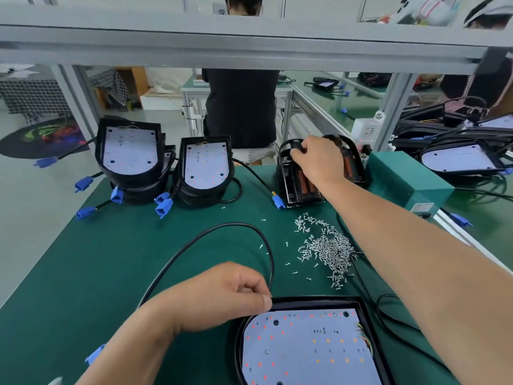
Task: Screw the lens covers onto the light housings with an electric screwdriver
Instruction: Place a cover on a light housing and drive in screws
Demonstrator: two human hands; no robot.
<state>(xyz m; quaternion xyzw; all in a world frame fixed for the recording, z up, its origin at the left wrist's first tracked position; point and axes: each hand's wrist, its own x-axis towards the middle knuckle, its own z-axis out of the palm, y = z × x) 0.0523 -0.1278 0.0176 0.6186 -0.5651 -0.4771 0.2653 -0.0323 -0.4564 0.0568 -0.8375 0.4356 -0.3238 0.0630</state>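
Beyond the screw pile (327, 248) on the green desk (111, 259), the right grip (319, 159) curls its fingers round the top of the stacked lens covers (298, 187). Nearer than the pile, the left grip (222, 293) is curled, thumb at the rim of the open light housing (319, 302). I cannot tell whether it pinches anything.

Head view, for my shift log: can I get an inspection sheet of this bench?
Surface: green mat.
Job's things: open light housing nearest; housing stacks far left; lens covers back right; screw pile; no screwdriver seen.
Clutter: stray screws beside the pile.
Hands: right hand grips the top lens cover; left hand curled at the housing rim, contents unclear.
Cables: black cable loops across the mat; blue connectors by the stacks.
Surroundings: green box right; a person beyond the frame.
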